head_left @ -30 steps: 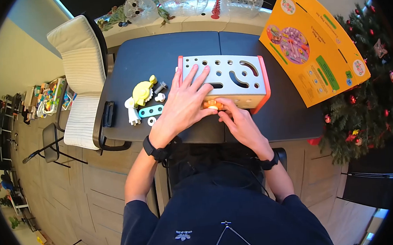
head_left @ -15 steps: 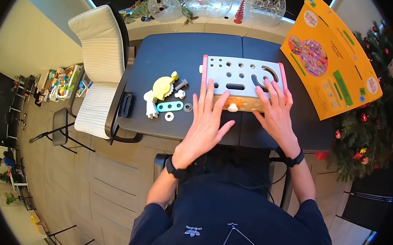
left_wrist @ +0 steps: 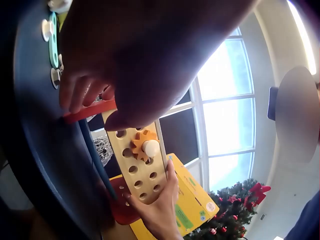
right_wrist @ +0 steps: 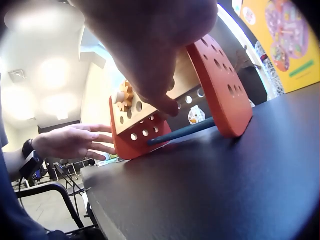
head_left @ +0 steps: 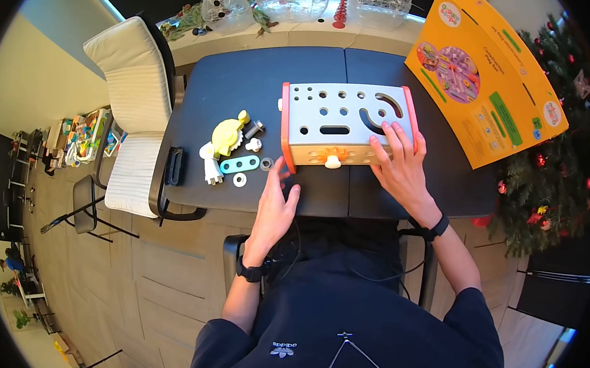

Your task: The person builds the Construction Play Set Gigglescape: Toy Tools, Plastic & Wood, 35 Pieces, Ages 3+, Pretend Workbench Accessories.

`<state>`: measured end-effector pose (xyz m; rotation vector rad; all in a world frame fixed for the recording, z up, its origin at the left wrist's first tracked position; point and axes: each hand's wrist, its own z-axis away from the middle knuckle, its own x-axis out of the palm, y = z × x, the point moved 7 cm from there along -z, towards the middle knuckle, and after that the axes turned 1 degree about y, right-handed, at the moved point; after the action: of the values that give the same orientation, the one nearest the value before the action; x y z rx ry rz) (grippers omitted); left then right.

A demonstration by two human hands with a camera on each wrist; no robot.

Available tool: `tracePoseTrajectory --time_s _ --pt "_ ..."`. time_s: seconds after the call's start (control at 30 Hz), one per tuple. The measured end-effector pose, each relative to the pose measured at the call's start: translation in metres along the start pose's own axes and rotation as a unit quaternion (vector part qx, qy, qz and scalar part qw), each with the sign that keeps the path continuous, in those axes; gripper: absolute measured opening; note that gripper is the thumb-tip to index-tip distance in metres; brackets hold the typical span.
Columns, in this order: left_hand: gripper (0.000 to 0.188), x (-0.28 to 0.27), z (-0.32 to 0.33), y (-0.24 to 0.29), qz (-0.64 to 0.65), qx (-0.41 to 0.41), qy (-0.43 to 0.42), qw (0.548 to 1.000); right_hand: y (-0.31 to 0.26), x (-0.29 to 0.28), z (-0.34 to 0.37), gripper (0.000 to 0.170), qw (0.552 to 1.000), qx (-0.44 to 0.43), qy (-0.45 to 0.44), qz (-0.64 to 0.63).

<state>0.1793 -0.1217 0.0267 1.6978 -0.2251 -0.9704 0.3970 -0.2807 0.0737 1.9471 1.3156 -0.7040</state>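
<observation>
A toy workbench (head_left: 344,109) with a grey perforated top, red end panels (right_wrist: 225,95) and a wooden front with holes stands on the dark table. On its front sits an orange gear (left_wrist: 141,144) with a white bolt (left_wrist: 151,148) through its middle. My right hand (head_left: 403,169) grips the front right part of the bench, fingers over the top, thumb at the lower edge of the front. Beside the left end panel is my left hand (head_left: 273,209), its fingers loosely extended and the fingertips right at the red panel, holding nothing.
Left of the bench lie a yellow toy saw piece (head_left: 227,137), a grey bolt (head_left: 255,128), a white bolt (head_left: 254,144), a teal strip (head_left: 240,164) and washers. An orange box (head_left: 486,75) stands at the right. A white chair (head_left: 133,113) is at the left.
Both hands first worked at the orange gear, then let go and spread over the bench front. Since then my left hand has moved left to the end panel, and my right has closed on the right side.
</observation>
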Motion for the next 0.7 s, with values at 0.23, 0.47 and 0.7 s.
tracePoseTrajectory --time_s 0.23,0.47,0.7 --pt "0.033 -0.034 -0.017 -0.003 -0.151 -0.002 0.126 0.980 -0.002 0.001 -0.003 0.081 1.000 0.016 0.005 -0.014" --pt "0.034 -0.063 -0.077 -0.030 -0.372 0.023 0.173 0.911 -0.002 0.003 -0.002 0.084 0.999 0.027 0.003 -0.028" --pt "0.037 -0.055 -0.086 -0.033 -0.397 0.022 0.145 0.906 -0.002 0.001 -0.002 0.085 0.999 0.028 -0.001 -0.024"
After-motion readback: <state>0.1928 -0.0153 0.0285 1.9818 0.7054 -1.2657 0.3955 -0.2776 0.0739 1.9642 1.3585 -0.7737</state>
